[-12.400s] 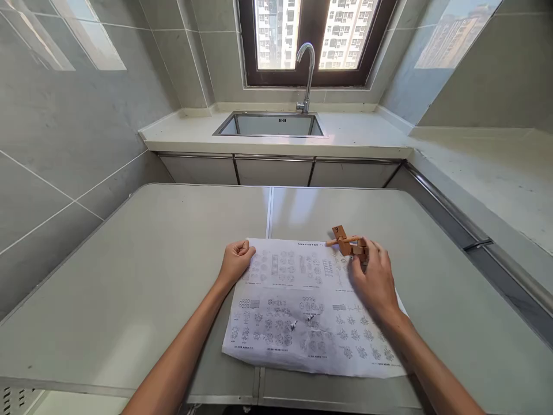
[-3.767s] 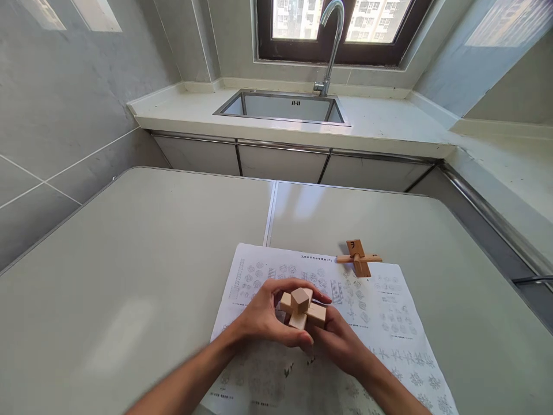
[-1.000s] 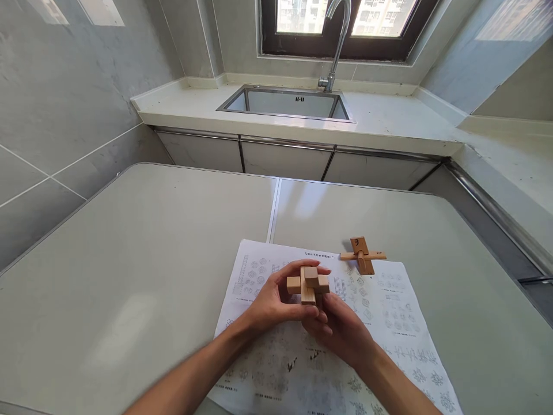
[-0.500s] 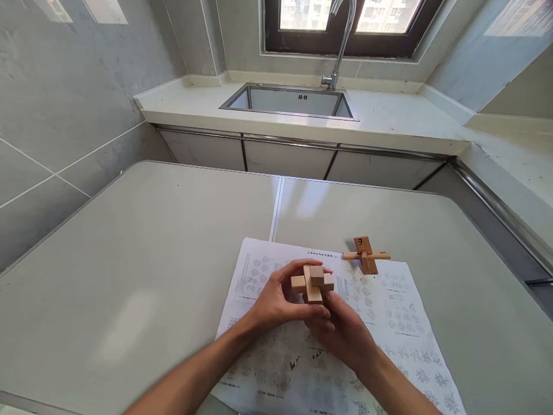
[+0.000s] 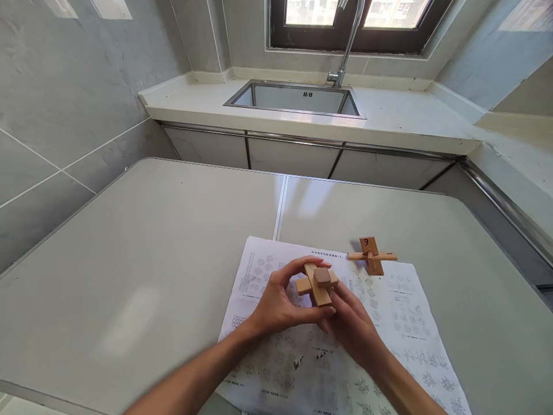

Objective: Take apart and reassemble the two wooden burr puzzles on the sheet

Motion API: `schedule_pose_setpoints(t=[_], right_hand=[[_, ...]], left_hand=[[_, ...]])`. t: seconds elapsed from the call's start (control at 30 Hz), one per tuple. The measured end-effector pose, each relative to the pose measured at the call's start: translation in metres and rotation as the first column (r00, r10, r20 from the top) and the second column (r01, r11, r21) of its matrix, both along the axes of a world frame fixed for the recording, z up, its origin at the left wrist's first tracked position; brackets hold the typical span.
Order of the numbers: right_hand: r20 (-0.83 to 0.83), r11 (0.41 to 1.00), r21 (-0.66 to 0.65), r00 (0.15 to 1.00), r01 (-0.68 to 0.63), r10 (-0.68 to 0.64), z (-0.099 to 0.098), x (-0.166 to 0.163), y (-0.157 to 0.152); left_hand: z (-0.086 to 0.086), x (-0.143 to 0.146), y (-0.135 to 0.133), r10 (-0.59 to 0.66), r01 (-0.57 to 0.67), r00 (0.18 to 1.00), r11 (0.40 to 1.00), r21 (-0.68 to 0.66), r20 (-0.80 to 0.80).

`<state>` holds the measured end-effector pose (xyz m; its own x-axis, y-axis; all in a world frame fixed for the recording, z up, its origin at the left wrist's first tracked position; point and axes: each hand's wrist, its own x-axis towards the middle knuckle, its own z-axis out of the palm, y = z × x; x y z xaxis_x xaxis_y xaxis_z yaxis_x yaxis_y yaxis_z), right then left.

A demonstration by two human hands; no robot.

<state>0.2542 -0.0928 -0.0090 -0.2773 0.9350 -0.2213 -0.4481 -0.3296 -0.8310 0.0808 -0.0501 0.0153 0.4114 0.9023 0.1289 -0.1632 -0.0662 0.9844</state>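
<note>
1. Wooden block puzzle (image 5: 320,286), pale and made of crossing bars, sits between both hands over the printed sheet (image 5: 401,311); I see its front bar tilted, with one short end pointing toward me.
2. On the left hand (image 5: 281,301), I read a partly open curl, closed around the puzzle: fingers arch over its far side, the thumb runs along its near side, and a stub of wood points into the bend between them.
3. On the right hand (image 5: 355,324), I see the fingers bent against the puzzle's right and lower side, grasping it; some fingertips are hidden from me.
4. I have the left forearm (image 5: 203,369) slanting in from the lower left and the right forearm (image 5: 406,380) from the lower right, the hands meeting at the wood.
5. Beyond the right hand, I make out a brown cross-shaped piece (image 5: 371,257), apart from both hands, lying across the sheet's far edge on the table (image 5: 129,248).
</note>
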Motion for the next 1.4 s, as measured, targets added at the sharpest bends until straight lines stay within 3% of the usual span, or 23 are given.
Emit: schedule_pose_setpoints(t=[0.13, 0.23, 0.5, 1.17, 1.4], right_hand=[[0.307, 0.972, 0.235, 0.95, -0.028, -0.047, 0.007, 0.005, 0.003], [0.391, 0.951, 0.306, 0.916, -0.038, -0.089, 0.007, 0.005, 0.003], [0.369, 0.96, 0.278, 0.921, 0.019, -0.125, 0.002, -0.002, -0.001], [0.398, 0.972, 0.23, 0.907, 0.045, -0.136, 0.002, -0.004, 0.0], [0.412, 0.967, 0.254, 0.901, 0.028, -0.134, 0.002, -0.007, 0.003]], left_hand=[[0.002, 0.0, -0.001, 0.005, -0.004, 1.0, 0.999, 0.033, -0.024], [0.0, 0.0, 0.0, 0.003, -0.002, 1.0, 1.0, 0.025, -0.022], [-0.002, 0.003, -0.002, 0.021, -0.022, 1.0, 0.999, -0.046, -0.018], [-0.003, 0.006, -0.005, 0.098, -0.099, 0.995, 0.995, -0.026, -0.031], [0.003, 0.005, -0.003, 0.121, -0.112, 0.991, 0.985, -0.134, 0.056]])
